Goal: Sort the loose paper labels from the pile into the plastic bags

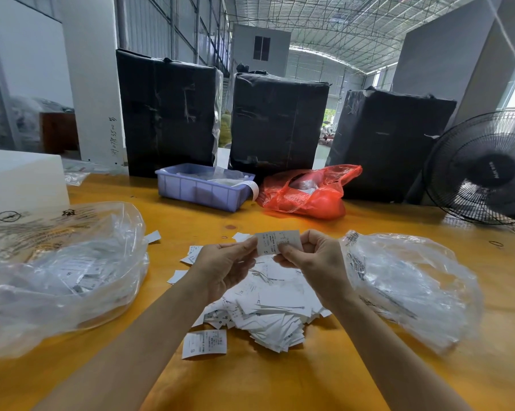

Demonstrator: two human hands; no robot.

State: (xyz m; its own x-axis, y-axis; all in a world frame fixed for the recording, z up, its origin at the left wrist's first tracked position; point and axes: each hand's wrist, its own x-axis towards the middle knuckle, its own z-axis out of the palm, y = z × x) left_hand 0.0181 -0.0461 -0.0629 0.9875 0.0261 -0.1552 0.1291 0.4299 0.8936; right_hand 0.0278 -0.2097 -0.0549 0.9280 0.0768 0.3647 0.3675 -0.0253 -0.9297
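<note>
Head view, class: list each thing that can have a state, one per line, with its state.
Left hand: pinching the held white paper label.
Right hand: pinching the same label.
Left clear plastic bag: open, labels inside.
Right clear plastic bag: crumpled, contents unclear.
White label pile: heaped, unsorted.
Black fan: cannot tell if running.

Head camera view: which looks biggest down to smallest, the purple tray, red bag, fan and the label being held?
1. Fan, though cut off at the edge
2. Red bag and purple tray, too alike to rank
3. Label, smallest despite being nearest
</note>
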